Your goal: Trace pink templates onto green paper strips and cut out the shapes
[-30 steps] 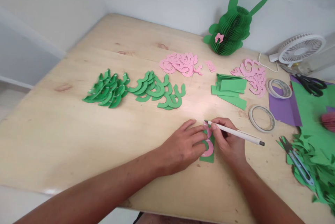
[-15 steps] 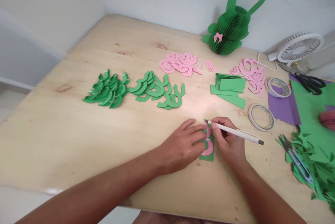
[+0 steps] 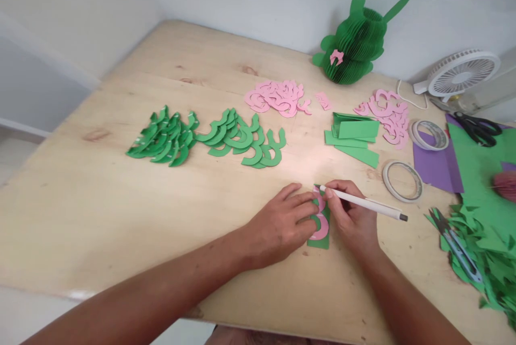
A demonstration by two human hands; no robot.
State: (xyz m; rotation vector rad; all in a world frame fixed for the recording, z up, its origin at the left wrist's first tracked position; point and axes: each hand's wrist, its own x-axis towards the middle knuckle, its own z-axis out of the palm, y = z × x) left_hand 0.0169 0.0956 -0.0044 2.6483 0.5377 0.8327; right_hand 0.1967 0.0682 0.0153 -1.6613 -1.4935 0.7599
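Flat on the table lies a green paper strip (image 3: 319, 244), with a curved pink paper cutout (image 3: 321, 230) on top of it. My left hand (image 3: 280, 224) rests with spread fingers, their tips pressing on the cutout and strip from the left. In my right hand (image 3: 355, 216) is a white pen (image 3: 363, 201), its tip at the cutout's upper end. My left fingers hide part of the pink shape. Farther back sit folded green paper strips (image 3: 357, 131) and a pile of green curved cutouts (image 3: 244, 138).
Another green cutout pile (image 3: 167, 138) lies left; pink cutouts (image 3: 278, 98) lie behind. A green paper figure (image 3: 355, 38) and a white fan (image 3: 461, 73) stand at the back. To the right are tape rolls (image 3: 402, 181), black scissors (image 3: 478, 127), thread snips (image 3: 457, 248) and green scraps (image 3: 492, 264).
Both hands keep nearly the same place. The back end of the pen has shifted very slightly, and the view has moved a little.
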